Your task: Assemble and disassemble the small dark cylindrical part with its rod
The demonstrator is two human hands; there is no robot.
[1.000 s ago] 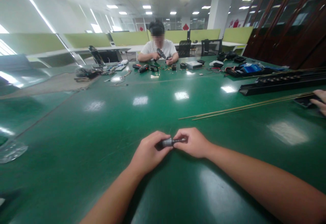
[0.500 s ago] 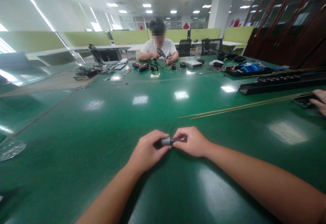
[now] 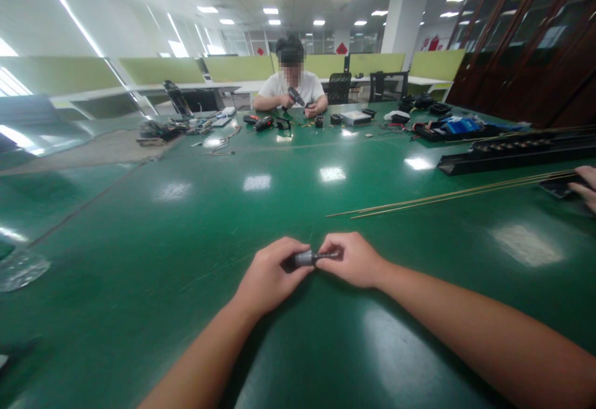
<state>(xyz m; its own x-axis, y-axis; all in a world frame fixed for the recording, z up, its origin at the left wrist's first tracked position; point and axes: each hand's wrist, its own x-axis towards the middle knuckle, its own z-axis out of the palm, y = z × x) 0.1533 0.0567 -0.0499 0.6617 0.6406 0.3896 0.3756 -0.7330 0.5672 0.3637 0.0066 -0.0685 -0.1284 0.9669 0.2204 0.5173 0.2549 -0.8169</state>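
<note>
Low in the middle of the view, my left hand [image 3: 270,274] is closed around a short grey metal cylinder [image 3: 304,258], thumb and fingers on its sides. From the cylinder's right end a thin dark metal shaft [image 3: 325,256] sticks out, lying level. My right hand [image 3: 354,261] pinches this shaft between thumb and fingers, close beside the left fingertips. Both hands are just over the green tabletop [image 3: 209,210]. The cylinder's left end is hidden in my left palm, and the exact kind of part cannot be made out.
Long thin brass-coloured rods [image 3: 433,197] lie to the right, near another person's hand [image 3: 587,187]. Behind them is a black rail [image 3: 503,154]. Across the table a person in white [image 3: 291,89] holds a power drill [image 3: 296,95]. A clear plastic piece [image 3: 21,269] lies left.
Both hands keep the same hold on the cylinder and its shaft. The view has shifted very slightly; otherwise little differs.
</note>
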